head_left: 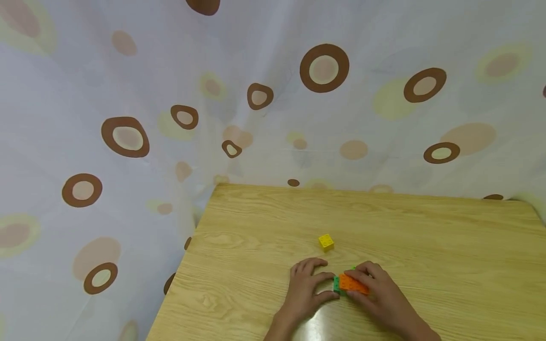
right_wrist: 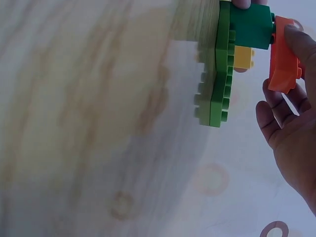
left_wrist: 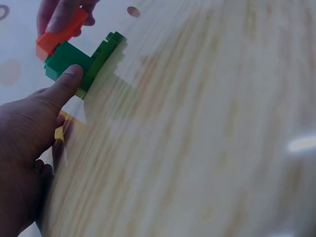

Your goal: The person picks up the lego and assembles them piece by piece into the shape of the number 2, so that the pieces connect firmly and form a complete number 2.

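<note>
One orange brick [head_left: 353,283] held atop one green block [left_wrist: 66,57]

The right hand [head_left: 384,296] pinches the orange brick between thumb and fingers; it is a smooth, slightly glossy oblong with round studs on its upper face. The brick lies across the studs of the green block, tilted a little and jutting past its edge. Studs show in the gap between the two in the right wrist view; whether they are fully pressed together, I cannot tell

The left hand [head_left: 300,291] grips the green block, its thumb flat against one smooth side and a fingertip at another. The block is squarish, deep green and plain-walled. It stands on one end of a base [right_wrist: 220,89], a long, thin strip in lighter green with angled edges and a row of round studs along its top. The base rests on the table [head_left: 256,227]

Beyond the hands, near them, a small cubic yellow brick [head_left: 326,242] sits upright, four round studs on top. The table has a rounded corner and a wood-grain face of streaks and ovals, shiny enough to mirror the base and catch a white glare. Behind it hangs a pale, softly creased sheet [head_left: 273,57], printed with brown rings and beige and yellowish ovals
</note>
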`<state>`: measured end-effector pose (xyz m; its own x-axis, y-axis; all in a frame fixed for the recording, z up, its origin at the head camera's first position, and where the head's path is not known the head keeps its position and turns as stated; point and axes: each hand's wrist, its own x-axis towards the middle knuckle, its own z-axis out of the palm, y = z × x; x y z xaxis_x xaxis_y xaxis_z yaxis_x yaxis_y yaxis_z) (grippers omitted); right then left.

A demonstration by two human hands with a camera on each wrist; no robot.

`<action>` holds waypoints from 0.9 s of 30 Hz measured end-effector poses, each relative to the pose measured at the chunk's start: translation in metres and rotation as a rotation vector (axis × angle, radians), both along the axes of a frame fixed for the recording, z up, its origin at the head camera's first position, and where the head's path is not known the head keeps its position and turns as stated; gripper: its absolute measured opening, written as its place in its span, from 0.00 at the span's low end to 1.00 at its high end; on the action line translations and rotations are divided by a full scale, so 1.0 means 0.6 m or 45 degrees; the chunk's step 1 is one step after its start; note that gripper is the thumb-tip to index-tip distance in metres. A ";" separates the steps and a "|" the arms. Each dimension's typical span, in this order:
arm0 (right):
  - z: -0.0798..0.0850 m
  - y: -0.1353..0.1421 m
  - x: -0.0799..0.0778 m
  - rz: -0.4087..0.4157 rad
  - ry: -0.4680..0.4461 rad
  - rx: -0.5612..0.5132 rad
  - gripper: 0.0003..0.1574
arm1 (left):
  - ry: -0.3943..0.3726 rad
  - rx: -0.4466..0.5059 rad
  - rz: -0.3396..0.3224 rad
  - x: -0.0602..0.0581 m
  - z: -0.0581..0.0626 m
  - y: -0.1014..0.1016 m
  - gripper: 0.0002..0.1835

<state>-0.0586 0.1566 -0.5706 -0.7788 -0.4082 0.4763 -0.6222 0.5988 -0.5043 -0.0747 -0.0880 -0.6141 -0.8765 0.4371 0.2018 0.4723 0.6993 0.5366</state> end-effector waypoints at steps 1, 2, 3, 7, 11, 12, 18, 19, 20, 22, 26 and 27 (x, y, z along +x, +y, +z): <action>0.001 -0.001 -0.001 0.004 0.001 0.003 0.32 | 0.000 0.003 -0.002 0.000 0.000 0.000 0.26; 0.002 -0.003 -0.001 0.007 -0.002 0.000 0.31 | 0.002 0.005 -0.002 0.001 0.000 -0.001 0.26; 0.004 -0.004 -0.001 0.009 -0.002 0.001 0.31 | 0.004 0.007 -0.003 0.001 -0.001 -0.001 0.26; 0.012 -0.010 -0.002 0.026 0.023 0.009 0.31 | 0.026 0.005 -0.002 0.001 -0.002 -0.002 0.25; 0.016 -0.014 -0.005 0.028 0.059 0.039 0.31 | 0.051 -0.007 0.004 -0.001 -0.003 -0.002 0.25; 0.017 -0.015 -0.006 0.026 0.059 0.050 0.31 | 0.055 -0.010 0.006 -0.001 -0.003 -0.002 0.25; 0.020 -0.020 -0.009 0.031 0.063 0.144 0.30 | 0.075 -0.036 0.014 -0.002 -0.005 0.000 0.24; 0.021 -0.022 -0.009 0.032 0.068 0.161 0.29 | 0.079 -0.040 0.015 -0.002 -0.005 0.000 0.24; 0.022 -0.023 -0.010 0.032 0.071 0.179 0.29 | 0.080 -0.042 0.016 -0.002 -0.005 0.000 0.24; 0.024 -0.025 -0.011 0.035 0.075 0.208 0.27 | 0.083 -0.046 0.017 -0.002 -0.006 0.000 0.25; 0.026 -0.027 -0.014 0.047 0.096 0.257 0.26 | 0.089 -0.050 0.014 -0.002 -0.006 0.000 0.25; 0.026 -0.027 -0.015 0.051 0.101 0.263 0.26 | 0.093 -0.051 0.013 -0.002 -0.006 0.000 0.25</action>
